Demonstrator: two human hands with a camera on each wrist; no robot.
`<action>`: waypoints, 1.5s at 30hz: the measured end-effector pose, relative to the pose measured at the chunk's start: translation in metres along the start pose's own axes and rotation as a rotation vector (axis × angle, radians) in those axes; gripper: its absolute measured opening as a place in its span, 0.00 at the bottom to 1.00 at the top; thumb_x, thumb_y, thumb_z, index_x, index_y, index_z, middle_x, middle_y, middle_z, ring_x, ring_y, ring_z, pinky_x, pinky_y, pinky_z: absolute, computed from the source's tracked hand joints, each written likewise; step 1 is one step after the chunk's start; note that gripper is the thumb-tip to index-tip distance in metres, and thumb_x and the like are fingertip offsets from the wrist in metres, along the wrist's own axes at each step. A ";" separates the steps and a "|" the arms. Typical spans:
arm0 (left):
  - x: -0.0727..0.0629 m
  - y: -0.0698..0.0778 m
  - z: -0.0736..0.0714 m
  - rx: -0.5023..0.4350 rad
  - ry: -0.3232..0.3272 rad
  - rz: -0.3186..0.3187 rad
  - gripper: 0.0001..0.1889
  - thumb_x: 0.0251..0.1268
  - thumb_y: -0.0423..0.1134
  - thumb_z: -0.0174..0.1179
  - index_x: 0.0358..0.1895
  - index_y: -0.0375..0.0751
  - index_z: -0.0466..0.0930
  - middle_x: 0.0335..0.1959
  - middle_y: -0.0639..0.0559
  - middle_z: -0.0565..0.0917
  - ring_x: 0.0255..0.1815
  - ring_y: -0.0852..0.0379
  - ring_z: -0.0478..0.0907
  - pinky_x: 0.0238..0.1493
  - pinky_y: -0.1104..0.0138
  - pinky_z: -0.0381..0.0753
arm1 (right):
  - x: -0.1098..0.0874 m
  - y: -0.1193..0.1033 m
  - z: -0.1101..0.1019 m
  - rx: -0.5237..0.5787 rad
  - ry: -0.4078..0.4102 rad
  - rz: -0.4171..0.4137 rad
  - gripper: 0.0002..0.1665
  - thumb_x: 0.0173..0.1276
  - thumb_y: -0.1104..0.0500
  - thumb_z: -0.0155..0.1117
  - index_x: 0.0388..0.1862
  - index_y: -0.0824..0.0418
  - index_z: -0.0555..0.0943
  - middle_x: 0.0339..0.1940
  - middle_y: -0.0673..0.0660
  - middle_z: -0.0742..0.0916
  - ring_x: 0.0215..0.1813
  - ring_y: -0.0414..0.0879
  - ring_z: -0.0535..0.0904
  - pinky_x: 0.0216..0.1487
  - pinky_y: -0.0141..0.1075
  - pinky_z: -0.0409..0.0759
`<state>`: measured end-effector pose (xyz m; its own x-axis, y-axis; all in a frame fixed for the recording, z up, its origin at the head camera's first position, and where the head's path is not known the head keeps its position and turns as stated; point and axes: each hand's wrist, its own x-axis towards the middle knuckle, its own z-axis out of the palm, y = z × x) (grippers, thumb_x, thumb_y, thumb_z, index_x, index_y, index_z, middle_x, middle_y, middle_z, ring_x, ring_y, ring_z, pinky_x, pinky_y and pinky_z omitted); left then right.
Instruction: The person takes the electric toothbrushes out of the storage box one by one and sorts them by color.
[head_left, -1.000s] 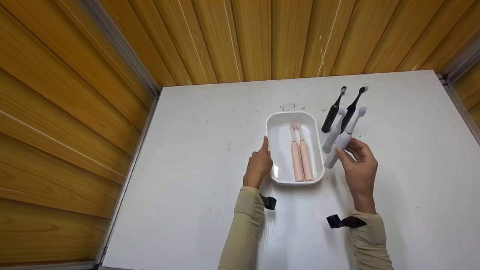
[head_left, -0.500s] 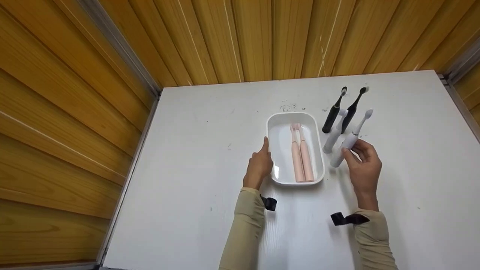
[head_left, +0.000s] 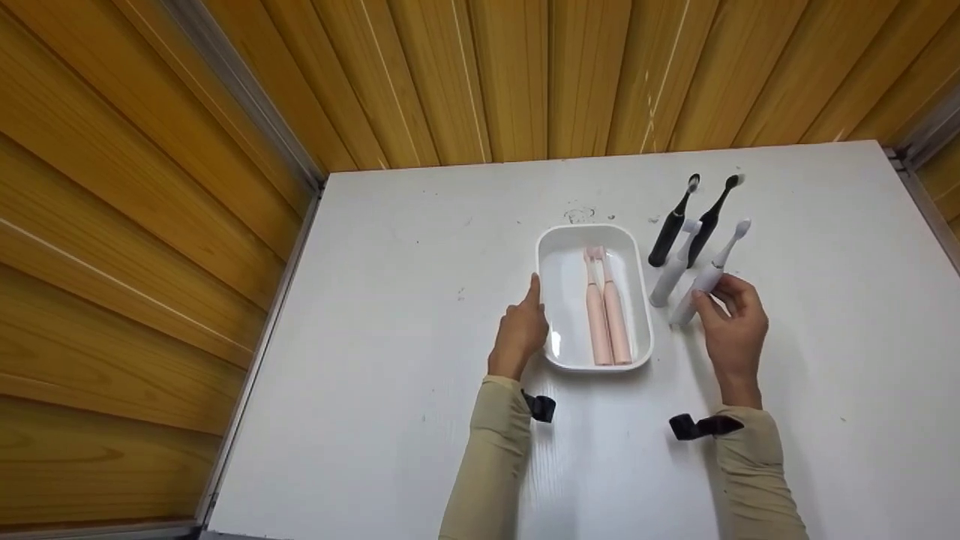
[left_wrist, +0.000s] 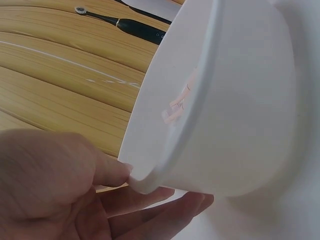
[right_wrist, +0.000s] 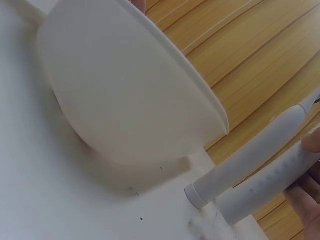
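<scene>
My left hand [head_left: 519,330] lies at the left side of a white tray [head_left: 541,251], its index finger stretched along the rim. In the left wrist view its fingers [left_wrist: 112,171] touch the tray's rim and outer wall. Two pink electric toothbrushes [head_left: 606,322] lie side by side in the tray. To the right of the tray, my right hand [head_left: 736,324] pinches a white electric toothbrush [head_left: 705,283] by its handle, thumb on one side and fingers on the other. It leans slightly right, head up, its base close to the table.
Another white electric toothbrush [head_left: 670,279] stands beside the held one, between it and the tray. Behind them stand two black electric toothbrushes [head_left: 666,240], upright. The white table [head_left: 375,337] meets a wood-patterned wall [head_left: 510,82] at the back.
My right hand has moved the white toothbrush a little to the right and away from the tray, tilting it slightly. The left hand stays at the tray.
</scene>
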<state>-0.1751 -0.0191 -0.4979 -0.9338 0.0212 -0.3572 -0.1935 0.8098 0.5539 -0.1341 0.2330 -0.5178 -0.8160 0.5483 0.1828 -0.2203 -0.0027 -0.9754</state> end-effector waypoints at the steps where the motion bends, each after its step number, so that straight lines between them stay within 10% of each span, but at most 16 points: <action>1: 0.000 0.000 0.000 -0.005 -0.004 -0.001 0.28 0.77 0.44 0.40 0.77 0.61 0.46 0.55 0.40 0.81 0.36 0.52 0.81 0.39 0.60 0.78 | 0.000 -0.002 0.000 -0.010 -0.001 0.003 0.20 0.57 0.76 0.64 0.50 0.72 0.76 0.45 0.53 0.81 0.50 0.42 0.79 0.52 0.27 0.77; 35: 0.000 -0.001 -0.002 0.001 -0.016 0.019 0.28 0.78 0.44 0.40 0.77 0.61 0.46 0.59 0.40 0.79 0.40 0.51 0.80 0.44 0.58 0.77 | 0.023 0.013 -0.003 -0.053 0.038 0.037 0.19 0.58 0.75 0.63 0.49 0.68 0.77 0.46 0.53 0.80 0.54 0.45 0.78 0.55 0.27 0.75; 45: -0.001 -0.003 -0.001 0.009 -0.006 0.057 0.29 0.77 0.43 0.40 0.77 0.57 0.46 0.50 0.39 0.83 0.25 0.56 0.77 0.31 0.64 0.74 | 0.021 0.013 -0.004 -0.127 0.027 0.023 0.20 0.59 0.74 0.63 0.51 0.69 0.75 0.47 0.52 0.79 0.53 0.42 0.78 0.56 0.28 0.75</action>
<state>-0.1741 -0.0222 -0.4983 -0.9413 0.0714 -0.3299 -0.1371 0.8122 0.5670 -0.1520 0.2479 -0.5269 -0.8051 0.5716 0.1583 -0.1307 0.0893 -0.9874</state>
